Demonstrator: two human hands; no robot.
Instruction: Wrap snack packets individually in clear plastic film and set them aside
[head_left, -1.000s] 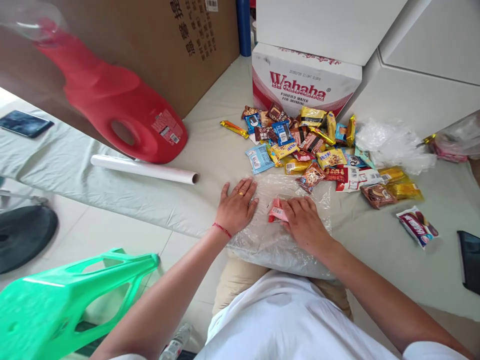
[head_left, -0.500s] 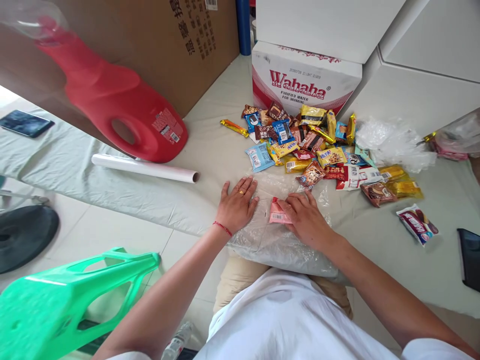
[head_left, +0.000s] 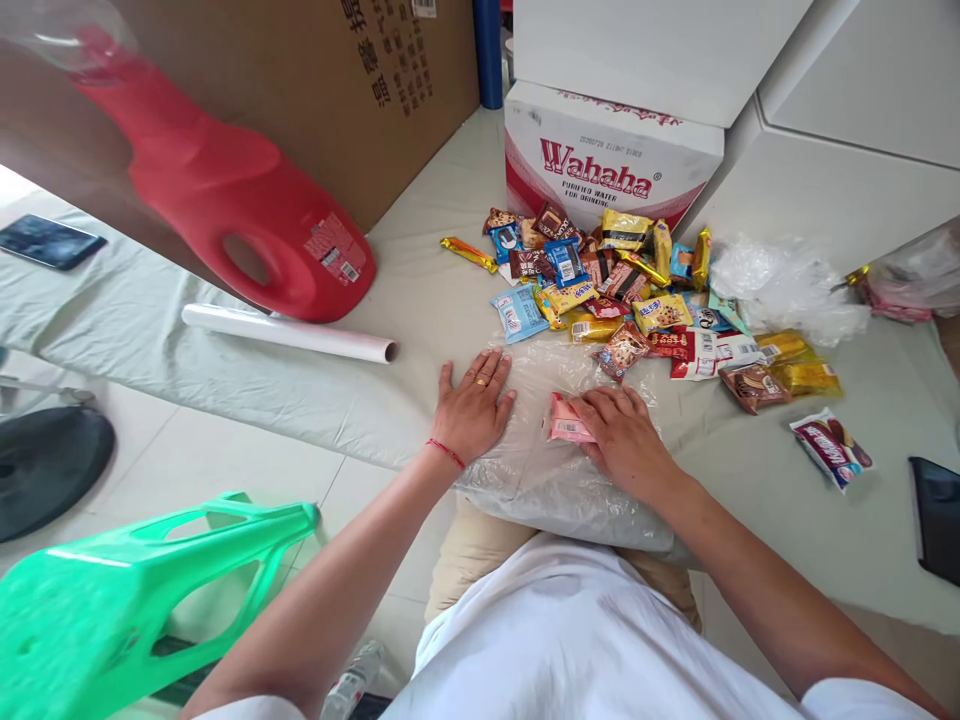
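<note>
My left hand (head_left: pixel 474 405) lies flat with its fingers spread on the left side of a clear plastic bag (head_left: pixel 517 472), which spreads over the table's front edge. My right hand (head_left: pixel 619 432) is closed over the right end of a pink snack packet (head_left: pixel 568 418) with a barcode, at the middle of the bag. Its fingers hide that end of the packet. Just beyond the hands is a heap of small wrapped snacks (head_left: pixel 600 275). A brown biscuit packet (head_left: pixel 622 350) lies closest to my right hand.
Behind the heap stands a Wahaba-style water carton (head_left: pixel 600 160). Crumpled clear plastic (head_left: pixel 787 285) and a purple-white packet (head_left: pixel 831 447) lie right. A red jug (head_left: pixel 247 200), a white tube (head_left: pixel 292 334) and a green stool (head_left: pixel 165 590) are left; a phone (head_left: pixel 937 515) is far right.
My right hand has shifted slightly to the right with the pink snack packet. My left hand stays flat in nearly the same place on the bag.
</note>
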